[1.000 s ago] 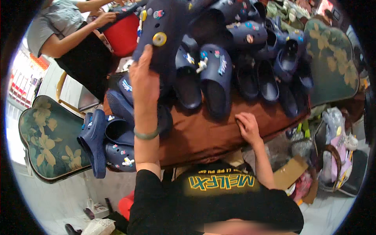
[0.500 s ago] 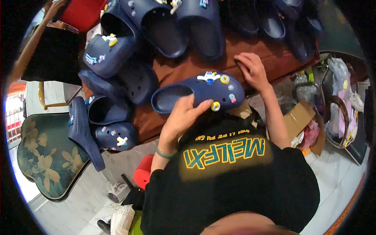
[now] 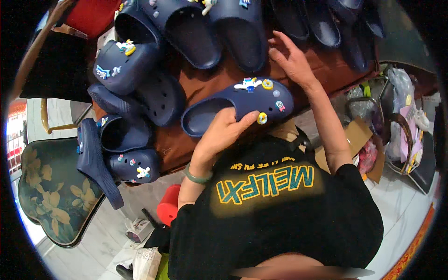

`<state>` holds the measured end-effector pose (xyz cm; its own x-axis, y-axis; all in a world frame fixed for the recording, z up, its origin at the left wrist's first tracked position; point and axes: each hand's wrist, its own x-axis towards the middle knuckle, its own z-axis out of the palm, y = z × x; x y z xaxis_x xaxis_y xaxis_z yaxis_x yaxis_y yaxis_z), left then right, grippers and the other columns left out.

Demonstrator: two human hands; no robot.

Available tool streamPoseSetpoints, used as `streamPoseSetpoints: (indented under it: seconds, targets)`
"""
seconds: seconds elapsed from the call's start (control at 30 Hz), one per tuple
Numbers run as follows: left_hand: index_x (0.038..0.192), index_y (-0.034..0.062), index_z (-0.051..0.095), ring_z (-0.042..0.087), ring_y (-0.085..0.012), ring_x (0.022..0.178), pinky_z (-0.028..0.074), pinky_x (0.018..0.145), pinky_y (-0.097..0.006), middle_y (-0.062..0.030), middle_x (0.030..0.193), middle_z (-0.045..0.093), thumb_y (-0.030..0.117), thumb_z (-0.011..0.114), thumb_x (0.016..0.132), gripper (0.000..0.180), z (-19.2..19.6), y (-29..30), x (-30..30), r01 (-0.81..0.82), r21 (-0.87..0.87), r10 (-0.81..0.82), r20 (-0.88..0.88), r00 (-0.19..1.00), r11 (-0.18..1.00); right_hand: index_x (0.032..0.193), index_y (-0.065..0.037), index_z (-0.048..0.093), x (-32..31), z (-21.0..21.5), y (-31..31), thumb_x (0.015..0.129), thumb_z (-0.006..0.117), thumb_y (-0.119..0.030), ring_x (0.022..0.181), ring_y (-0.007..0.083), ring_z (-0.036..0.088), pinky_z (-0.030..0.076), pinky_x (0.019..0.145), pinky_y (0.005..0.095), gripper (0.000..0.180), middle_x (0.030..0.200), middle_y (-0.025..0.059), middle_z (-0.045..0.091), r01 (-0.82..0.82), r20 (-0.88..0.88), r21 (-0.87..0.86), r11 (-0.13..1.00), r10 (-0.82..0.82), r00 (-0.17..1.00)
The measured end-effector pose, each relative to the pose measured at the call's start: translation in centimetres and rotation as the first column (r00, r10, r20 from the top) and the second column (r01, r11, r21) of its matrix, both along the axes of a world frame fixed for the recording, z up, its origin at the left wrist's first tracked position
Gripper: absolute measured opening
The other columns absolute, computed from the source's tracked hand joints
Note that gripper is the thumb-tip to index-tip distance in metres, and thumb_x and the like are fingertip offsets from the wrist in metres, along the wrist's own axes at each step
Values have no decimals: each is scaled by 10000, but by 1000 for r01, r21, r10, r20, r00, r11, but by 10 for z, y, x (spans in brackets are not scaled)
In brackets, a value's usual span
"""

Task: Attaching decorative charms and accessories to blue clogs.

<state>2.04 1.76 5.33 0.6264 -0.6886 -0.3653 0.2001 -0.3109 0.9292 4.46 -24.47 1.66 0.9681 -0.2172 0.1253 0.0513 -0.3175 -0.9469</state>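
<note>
My left hand [image 3: 225,131] grips a navy blue clog [image 3: 254,103] at its side, thumb on the outside and fingers inside the foot opening. The clog's toe points right. White, yellow and pink charms are fixed on its upper, among them a yellow ring-shaped charm [image 3: 262,118] beside my thumb. Further away, my right hand [image 3: 293,59] is raised over the brown-covered table [image 3: 200,84], fingers apart and partly bent, with nothing visible in them. It is close to a standing navy clog [image 3: 240,42].
Decorated navy clogs [image 3: 128,65] crowd the table's left and far side, and plain dark ones [image 3: 324,28] lie at the far right. A flowered chair [image 3: 56,196] stands at left. An open cardboard box [image 3: 357,140] and a bag-filled basket [image 3: 403,140] are at right.
My right hand has moved away from me, up and slightly left, toward the far clogs, its fingers spreading. My left hand keeps its hold on the clog, which has barely shifted.
</note>
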Motion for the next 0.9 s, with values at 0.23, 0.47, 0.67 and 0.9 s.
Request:
streamPoseSetpoints:
  seconds: [0.23,0.47,0.67,0.9]
  targets:
    - [1062,-8,639,636,-278,822,482,766,-359,-171,910,680,342,568,944,375,5,0,-4,15,-67,-8,103,995,998,1266,7,493,50,4,27,754,757,-165,1084,186,571,426,974,305,602,1168,116,613,-73,-21,53,996,74,997]
    - [1049,-19,632,635,-303,822,477,767,-374,-189,898,671,358,565,942,397,17,1,-6,59,90,-72,151,986,994,1205,38,542,80,0,1,768,703,0,1013,178,602,460,907,293,467,1108,109,640,66,192,228,971,-112,975]
    - [1075,11,645,556,-131,844,463,790,-319,-49,906,660,342,580,943,362,1,-1,-6,24,-16,-21,138,990,1000,1203,4,557,85,6,-7,786,734,-97,1034,281,612,463,927,347,464,1111,161,638,262,186,-252,931,-219,958]
    - [1059,-12,652,566,-98,806,468,738,-280,-9,898,670,277,612,940,316,-8,2,0,24,86,-33,112,993,996,1149,-13,584,44,23,-6,817,711,-149,1038,307,591,464,912,365,380,1093,152,623,456,600,-462,761,-111,792]
